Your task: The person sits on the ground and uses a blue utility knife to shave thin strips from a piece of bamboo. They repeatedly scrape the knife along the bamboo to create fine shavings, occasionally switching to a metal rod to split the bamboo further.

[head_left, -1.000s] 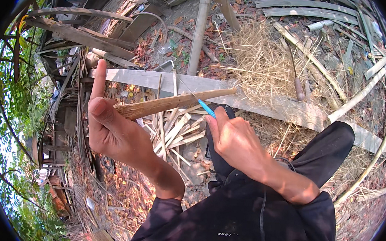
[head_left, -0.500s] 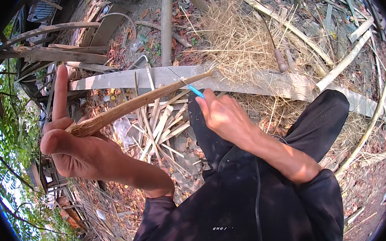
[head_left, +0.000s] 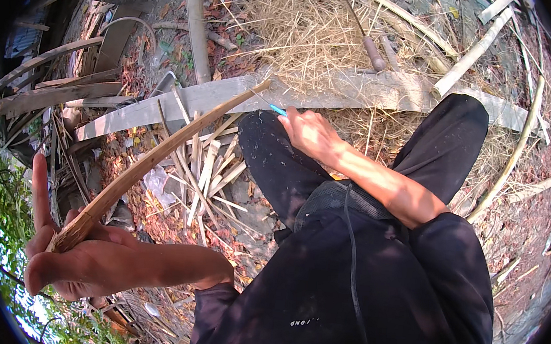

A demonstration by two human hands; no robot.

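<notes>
My left hand [head_left: 97, 261] is closed around the thick lower end of a long split bamboo strip [head_left: 160, 152], with its index finger pointing outward. The strip slants up and away to the right, and its far tip lies over the curved grey board across my front. My right hand [head_left: 311, 135] grips a slim knife with a blue handle [head_left: 278, 110], most of the handle hidden in the fist. Its thin blade meets or crosses the strip near the far tip; actual contact is hard to make out. My right forearm passes over my lap.
The long grey board [head_left: 229, 97] lies across in front of my knees. Split bamboo pieces [head_left: 207, 173] are heaped below it. Beyond are straw shavings [head_left: 292, 37], a tool with a brown handle [head_left: 374, 54] and bamboo poles [head_left: 472, 55]. Stacked timber [head_left: 54, 100] stands at left.
The view has shifted, so the ground appears farther up and left. My left hand has drawn back toward me with the strip, which slants more steeply. My right hand keeps the knife near the strip's tip.
</notes>
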